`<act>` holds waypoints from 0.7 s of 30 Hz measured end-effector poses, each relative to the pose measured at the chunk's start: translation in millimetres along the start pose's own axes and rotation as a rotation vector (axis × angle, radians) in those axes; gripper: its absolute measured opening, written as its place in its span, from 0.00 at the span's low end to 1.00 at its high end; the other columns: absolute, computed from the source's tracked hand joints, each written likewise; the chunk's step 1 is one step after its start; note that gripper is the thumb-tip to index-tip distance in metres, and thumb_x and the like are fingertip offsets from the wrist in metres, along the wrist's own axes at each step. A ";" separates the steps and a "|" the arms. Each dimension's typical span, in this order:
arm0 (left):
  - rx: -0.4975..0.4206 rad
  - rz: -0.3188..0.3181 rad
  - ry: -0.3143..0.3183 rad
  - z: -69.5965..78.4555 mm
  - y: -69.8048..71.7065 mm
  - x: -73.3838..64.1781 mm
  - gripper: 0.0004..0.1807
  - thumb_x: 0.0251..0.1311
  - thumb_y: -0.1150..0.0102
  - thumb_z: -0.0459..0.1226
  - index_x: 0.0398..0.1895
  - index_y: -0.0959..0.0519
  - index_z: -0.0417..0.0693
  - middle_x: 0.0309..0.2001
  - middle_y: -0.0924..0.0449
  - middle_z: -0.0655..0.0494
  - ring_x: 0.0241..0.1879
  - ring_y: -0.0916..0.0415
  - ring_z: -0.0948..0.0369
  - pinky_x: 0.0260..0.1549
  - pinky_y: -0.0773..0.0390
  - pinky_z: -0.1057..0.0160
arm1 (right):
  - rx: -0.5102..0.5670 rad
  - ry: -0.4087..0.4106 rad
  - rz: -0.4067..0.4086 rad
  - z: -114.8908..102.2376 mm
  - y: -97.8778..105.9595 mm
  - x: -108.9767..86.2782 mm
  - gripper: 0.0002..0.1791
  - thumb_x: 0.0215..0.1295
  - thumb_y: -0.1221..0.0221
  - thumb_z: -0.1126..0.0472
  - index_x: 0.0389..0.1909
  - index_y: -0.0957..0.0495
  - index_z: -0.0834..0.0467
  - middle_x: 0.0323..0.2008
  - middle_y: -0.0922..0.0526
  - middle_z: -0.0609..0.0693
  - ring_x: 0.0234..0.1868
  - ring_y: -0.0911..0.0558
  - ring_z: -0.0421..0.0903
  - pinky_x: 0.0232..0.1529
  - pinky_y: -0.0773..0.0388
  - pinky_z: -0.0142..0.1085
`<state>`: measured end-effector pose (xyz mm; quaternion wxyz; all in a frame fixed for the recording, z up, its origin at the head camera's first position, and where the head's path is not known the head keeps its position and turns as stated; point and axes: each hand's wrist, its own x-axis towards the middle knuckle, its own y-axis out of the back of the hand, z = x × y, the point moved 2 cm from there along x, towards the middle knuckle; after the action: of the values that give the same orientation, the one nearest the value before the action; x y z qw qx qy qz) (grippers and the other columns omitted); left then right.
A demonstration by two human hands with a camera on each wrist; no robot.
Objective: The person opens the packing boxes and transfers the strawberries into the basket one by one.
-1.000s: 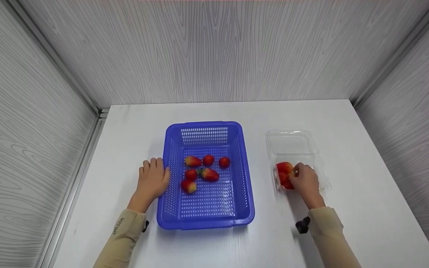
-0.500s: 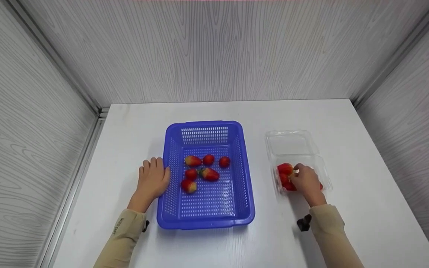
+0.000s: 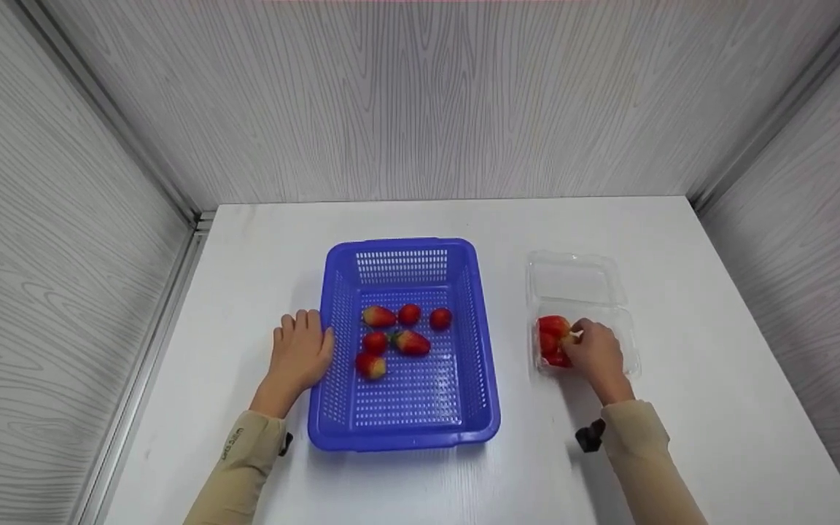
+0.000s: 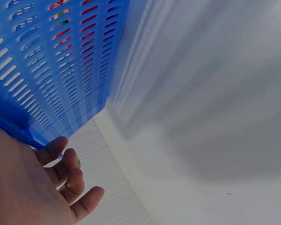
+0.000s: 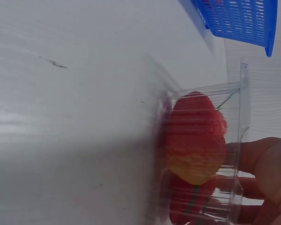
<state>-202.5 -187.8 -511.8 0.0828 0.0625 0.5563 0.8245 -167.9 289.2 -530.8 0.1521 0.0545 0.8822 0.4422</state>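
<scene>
In the head view, my left hand rests on the left rim of a blue perforated basket. Its thumb lies along the rim; in the left wrist view the loosely bent fingers hang outside the wall. Red-and-yellow strawberries, such as this strawberry, lie in the basket. My right hand reaches into an opened clear plastic clamshell and pinches a strawberry by its pale end. More strawberries show through the clamshell's wall in the right wrist view. Part of the clamshell is hidden under my hand.
The clamshell's lid lies folded back behind its tray. Both containers stand apart on a white table. Grey wood-grain panels close off the back and both sides.
The clamshell has turned slightly, its near part shifting left and its lid a little right. My right hand has moved slightly left with it. My left hand and the basket keep their place.
</scene>
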 end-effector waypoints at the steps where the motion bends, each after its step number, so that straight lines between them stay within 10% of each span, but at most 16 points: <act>1: 0.002 0.004 -0.003 0.1 0.0 -0.2 0.18 0.72 0.60 0.42 0.47 0.34 0.33 0.41 0.34 0.39 0.42 0.41 0.43 0.41 0.39 0.45 | -0.006 -0.003 -0.011 -0.1 1.4 -0.5 0.18 0.64 0.43 0.64 0.51 0.25 0.70 0.42 0.20 0.64 0.40 0.23 0.56 0.44 0.22 0.48; 9: 0.005 0.008 0.002 -0.8 -0.4 0.2 0.19 0.73 0.59 0.43 0.49 0.34 0.32 0.42 0.33 0.39 0.42 0.40 0.43 0.41 0.39 0.45 | -0.039 -0.034 -0.092 1.8 5.8 1.9 0.17 0.62 0.41 0.63 0.49 0.24 0.69 0.39 0.20 0.62 0.35 0.23 0.54 0.36 0.23 0.42; 21: 0.004 0.002 0.003 -0.5 -0.5 0.4 0.19 0.72 0.59 0.42 0.48 0.33 0.32 0.42 0.33 0.39 0.42 0.40 0.42 0.41 0.39 0.45 | -0.048 0.024 0.018 -11.6 17.7 -3.6 0.18 0.58 0.36 0.65 0.48 0.22 0.69 0.42 0.20 0.64 0.40 0.23 0.58 0.43 0.23 0.51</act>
<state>-203.0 -188.0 -512.4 0.0809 0.0619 0.5582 0.8234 -168.9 290.2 -509.3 0.1386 0.0536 0.8726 0.4653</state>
